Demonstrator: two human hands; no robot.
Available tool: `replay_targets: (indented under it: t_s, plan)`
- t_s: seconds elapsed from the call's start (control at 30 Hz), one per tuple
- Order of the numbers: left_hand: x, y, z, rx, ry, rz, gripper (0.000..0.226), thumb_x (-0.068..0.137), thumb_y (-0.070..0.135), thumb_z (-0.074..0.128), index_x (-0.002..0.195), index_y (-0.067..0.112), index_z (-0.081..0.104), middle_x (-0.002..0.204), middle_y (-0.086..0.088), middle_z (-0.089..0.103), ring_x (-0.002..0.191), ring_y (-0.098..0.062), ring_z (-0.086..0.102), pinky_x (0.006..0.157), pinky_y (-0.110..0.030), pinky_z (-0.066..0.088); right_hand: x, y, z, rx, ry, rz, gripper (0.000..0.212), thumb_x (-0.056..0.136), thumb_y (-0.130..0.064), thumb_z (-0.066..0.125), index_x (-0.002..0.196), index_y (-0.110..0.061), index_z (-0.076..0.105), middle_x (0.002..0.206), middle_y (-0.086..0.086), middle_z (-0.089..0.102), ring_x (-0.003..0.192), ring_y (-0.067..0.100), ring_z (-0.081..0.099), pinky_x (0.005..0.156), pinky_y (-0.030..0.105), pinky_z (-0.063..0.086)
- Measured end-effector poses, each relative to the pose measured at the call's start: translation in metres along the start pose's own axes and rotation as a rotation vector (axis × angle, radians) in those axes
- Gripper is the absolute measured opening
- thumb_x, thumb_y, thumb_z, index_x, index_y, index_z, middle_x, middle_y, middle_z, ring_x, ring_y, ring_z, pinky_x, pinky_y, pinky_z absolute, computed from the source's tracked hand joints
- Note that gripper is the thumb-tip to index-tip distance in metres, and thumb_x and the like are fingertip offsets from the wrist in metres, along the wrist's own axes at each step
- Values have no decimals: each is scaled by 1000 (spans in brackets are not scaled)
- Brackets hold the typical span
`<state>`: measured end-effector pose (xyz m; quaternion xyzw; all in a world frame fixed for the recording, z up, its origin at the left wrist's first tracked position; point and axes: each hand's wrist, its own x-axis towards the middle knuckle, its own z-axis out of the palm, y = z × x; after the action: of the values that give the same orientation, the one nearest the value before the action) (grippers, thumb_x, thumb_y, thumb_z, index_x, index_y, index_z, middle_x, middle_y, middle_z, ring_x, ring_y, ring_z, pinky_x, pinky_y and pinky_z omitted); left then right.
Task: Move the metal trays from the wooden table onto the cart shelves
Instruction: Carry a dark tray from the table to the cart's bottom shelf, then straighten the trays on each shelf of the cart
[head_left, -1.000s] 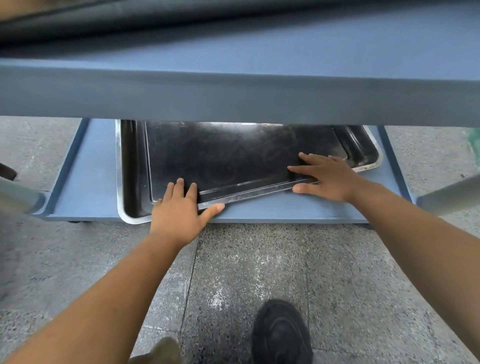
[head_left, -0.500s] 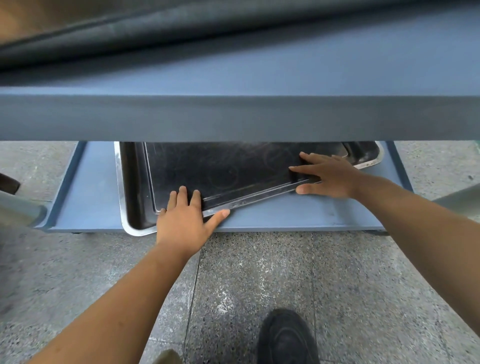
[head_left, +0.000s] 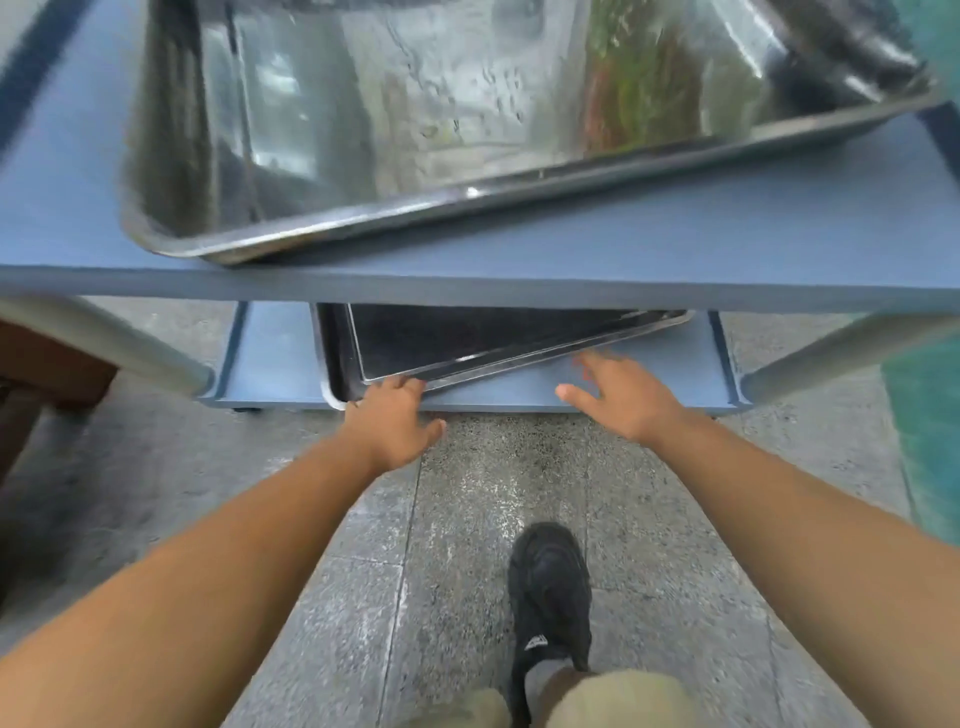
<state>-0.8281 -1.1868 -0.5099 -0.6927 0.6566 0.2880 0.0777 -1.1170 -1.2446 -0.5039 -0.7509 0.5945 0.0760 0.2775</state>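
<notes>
On the blue cart's lower shelf (head_left: 613, 389) lie stacked metal trays (head_left: 467, 340), the top one skewed across the one beneath. My left hand (head_left: 395, 421) touches the near left corner of these trays with its fingertips, fingers apart. Just in front of the trays' edge, my right hand (head_left: 618, 397) hovers open over the bare shelf and holds nothing. The upper shelf (head_left: 675, 244) carries more shiny metal trays (head_left: 415, 119), also stacked askew. The shelf above hides most of the lower trays.
Grey cart legs stand at the left (head_left: 130, 348) and right (head_left: 831, 353). A brown wooden piece (head_left: 47, 374) is at the far left. My black shoe (head_left: 550, 587) is on the speckled stone floor, and something green (head_left: 930, 431) lies at the right edge.
My right hand has come off the lower tray and pulled back, open. My head has risen, bringing the trays on the upper shelf into view. My left hand stays at the tray corner.
</notes>
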Motion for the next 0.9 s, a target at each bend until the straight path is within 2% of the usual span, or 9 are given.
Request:
replay_targets:
  t_s: [0.1,0.17,0.3,0.43,0.53,0.67,0.73,0.83,0.9]
  plan:
    - [-46,15,-46,-12,38,81,47,93,41,53,130,11,51,131,-14,58,118,-32,55,99,-46,47,-42,-29,-38,-11,-79,20,57,93,-52,52,138,-17,49,117,7,67,114,29,59,94,42,49]
    - [-78,26,-82,-41,96,114,35,95,33,51,122,11,57,120,-13,65,108,-31,60,91,-40,51,-70,-50,-68,-19,-87,19,54,93,-51,53,135,-19,52,119,7,67,115,28,59,94,42,49]
    - [-150,45,-162,-55,168,114,25,96,29,47,111,15,62,106,-10,70,95,-31,63,77,-35,50,-130,-98,-138,-8,-49,26,47,92,-49,52,129,-19,58,118,8,68,116,28,57,90,38,48]
    - [-224,63,-252,-12,193,93,23,96,27,43,100,16,63,99,-7,70,92,-31,62,77,-40,52,-196,-151,-220,10,-2,12,45,92,-50,52,122,-17,62,115,7,68,110,28,61,88,40,50]
    - [-274,73,-313,17,204,85,24,98,28,40,99,14,60,98,-10,69,88,-34,60,75,-40,51,-242,-189,-277,-20,20,4,44,92,-53,50,116,-18,62,109,6,69,106,30,61,86,42,51]
    - [-339,92,-385,50,146,134,28,95,31,47,118,18,56,112,-9,66,104,-34,59,80,-37,47,-303,-235,-343,-168,22,-67,43,91,-55,48,113,-21,61,110,5,68,109,29,57,83,39,50]
    - [-366,107,-422,57,182,168,32,94,33,49,122,19,55,114,-6,68,107,-31,60,81,-36,48,-331,-256,-380,-195,91,-110,43,90,-55,48,114,-23,61,112,5,68,108,30,59,82,38,48]
    - [-405,132,-475,71,282,180,31,93,38,51,118,20,58,110,-4,69,105,-28,61,83,-39,51,-371,-281,-433,-189,204,-148,43,89,-57,47,111,-22,61,106,5,68,103,31,61,79,39,49]
    - [-422,148,-501,77,373,198,33,93,41,51,117,20,59,111,-5,67,104,-29,61,85,-41,52,-391,-289,-461,-155,266,-150,46,90,-58,47,118,-23,59,110,4,68,106,30,61,82,40,50]
